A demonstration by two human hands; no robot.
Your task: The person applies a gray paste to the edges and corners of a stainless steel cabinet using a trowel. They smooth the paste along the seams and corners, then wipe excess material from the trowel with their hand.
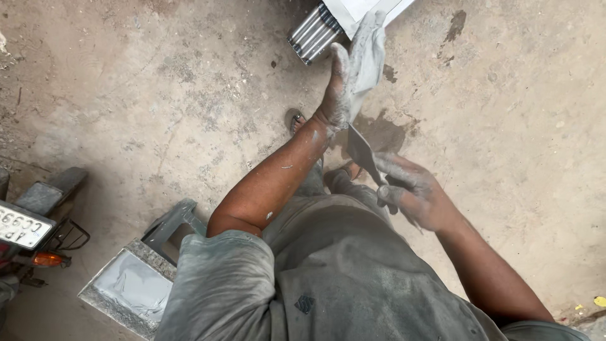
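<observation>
My left hand [352, 72] is stretched out flat with fingers extended, coated in grey putty, and holds nothing. It lies close to the edge of a white panel [369, 7] and a bundle of grey metal rods [314, 33] at the top of the view. My right hand [415, 194], also smeared grey, is shut on the handle of a putty knife [362, 150]. The knife's flat blade points up toward my left wrist, just short of touching it.
A stone slab spread with grey putty [129, 289] lies on the concrete floor at lower left, a dark metal piece [172, 226] beside it. The rear of a motorcycle with a number plate [24, 226] stands at the left edge. My sandalled feet [297, 120] are below.
</observation>
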